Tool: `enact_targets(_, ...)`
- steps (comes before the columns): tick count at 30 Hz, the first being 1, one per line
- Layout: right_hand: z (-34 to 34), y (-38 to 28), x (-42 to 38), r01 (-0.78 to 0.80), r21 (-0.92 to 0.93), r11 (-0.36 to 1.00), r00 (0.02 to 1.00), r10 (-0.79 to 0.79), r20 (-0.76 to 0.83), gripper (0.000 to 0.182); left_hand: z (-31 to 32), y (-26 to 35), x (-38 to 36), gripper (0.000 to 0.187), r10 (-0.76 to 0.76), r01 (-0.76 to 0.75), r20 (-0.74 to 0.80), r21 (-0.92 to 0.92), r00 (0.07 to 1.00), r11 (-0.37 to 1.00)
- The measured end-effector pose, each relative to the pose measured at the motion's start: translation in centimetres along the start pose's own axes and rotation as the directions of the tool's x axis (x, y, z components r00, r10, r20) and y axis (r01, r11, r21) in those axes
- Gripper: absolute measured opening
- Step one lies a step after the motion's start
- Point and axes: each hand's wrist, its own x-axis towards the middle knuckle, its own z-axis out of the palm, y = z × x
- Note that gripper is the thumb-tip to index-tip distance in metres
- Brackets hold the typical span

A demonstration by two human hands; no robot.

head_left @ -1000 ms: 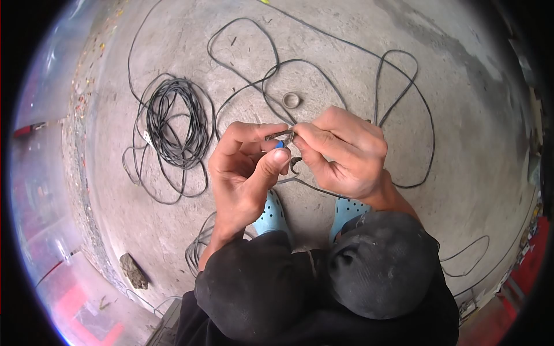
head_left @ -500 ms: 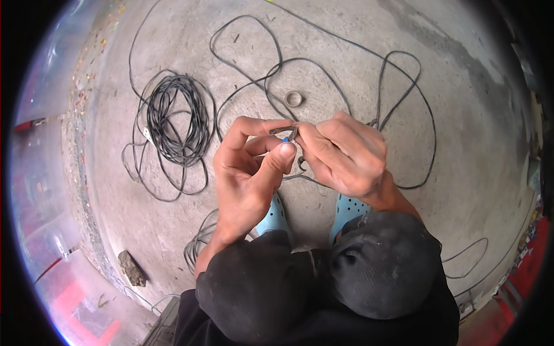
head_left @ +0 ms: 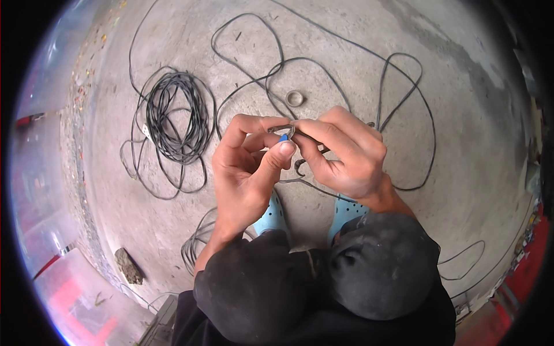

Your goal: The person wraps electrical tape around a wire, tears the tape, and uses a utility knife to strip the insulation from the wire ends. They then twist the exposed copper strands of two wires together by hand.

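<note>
Between my knees and the floor cables, my left hand (head_left: pixel 248 167) pinches a dark cable end (head_left: pixel 279 128) with a small blue piece (head_left: pixel 283 138) at the thumb tip. My right hand (head_left: pixel 343 153) is closed on the dark cable right beside it, its thumb and forefinger almost touching the left fingertips. A dark cable piece with a curled end (head_left: pixel 299 168) hangs below the right fingers. The exact joint between the fingers is too small to make out.
A coiled black cable (head_left: pixel 178 118) lies on the concrete floor at left, loose cable loops (head_left: pixel 420 92) spread ahead and right. A tape roll (head_left: pixel 294 98) lies beyond my hands. A stone (head_left: pixel 128 266) sits lower left. Light blue shoes (head_left: pixel 271 216) are below.
My right hand has shifted and its fingers have spread a little, showing more of the dark cable beneath. More of the blue piece shows at my left thumb.
</note>
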Motion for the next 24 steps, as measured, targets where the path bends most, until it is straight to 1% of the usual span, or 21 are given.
enact_targets(1,-0.1,0.0,-0.1,-0.032,0.005,0.999,0.999,0.032,-0.008,0.025,0.3,-0.1,0.1,0.026,0.015,-0.015,-0.005,0.001,1.0,1.0)
enact_targets(2,-0.3,-0.1,-0.2,-0.032,-0.007,0.999,1.0,0.032,-0.001,0.023,0.5,-0.2,0.1,0.027,0.029,-0.029,-0.009,0.003,1.0,1.0)
enact_targets(5,-0.5,-0.2,0.0,-0.025,-0.035,0.999,1.0,0.025,0.012,0.019,0.3,0.1,0.1,0.03,-0.013,0.011,0.052,0.031,0.999,0.999)
enact_targets(7,-0.6,-0.3,0.0,-0.02,-0.039,0.999,1.0,0.021,0.016,0.017,0.3,0.0,0.1,0.033,0.002,-0.004,0.066,0.03,0.998,1.0)
enact_targets(11,-0.6,-0.4,-0.2,-0.055,0.017,0.998,0.998,0.055,-0.01,0.014,0.8,-0.6,0.2,0.033,0.056,-0.06,0.063,0.072,0.996,0.996)
enact_targets(14,-0.7,-0.7,-0.3,-0.089,0.05,0.995,0.996,0.089,-0.003,0.014,1.1,-0.6,0.1,0.031,0.073,-0.076,0.045,0.071,0.996,0.995)
enact_targets(17,-0.6,-0.8,-0.2,-0.079,0.074,0.994,0.997,0.08,-0.009,0.013,0.4,-0.9,0.0,0.023,0.092,-0.09,0.08,-0.028,0.993,0.995)
enact_targets(20,-0.4,-0.8,-0.2,-0.057,0.087,0.995,0.998,0.058,-0.018,0.014,0.5,-1.0,-0.1,0.021,0.126,-0.122,0.057,-0.069,0.99,0.99)
enact_targets(24,-0.2,-1.1,-0.2,-0.057,0.103,0.993,0.998,0.057,0.006,0.016,-0.1,-1.0,-0.4,0.02,0.146,-0.145,0.042,-0.023,0.988,0.989)
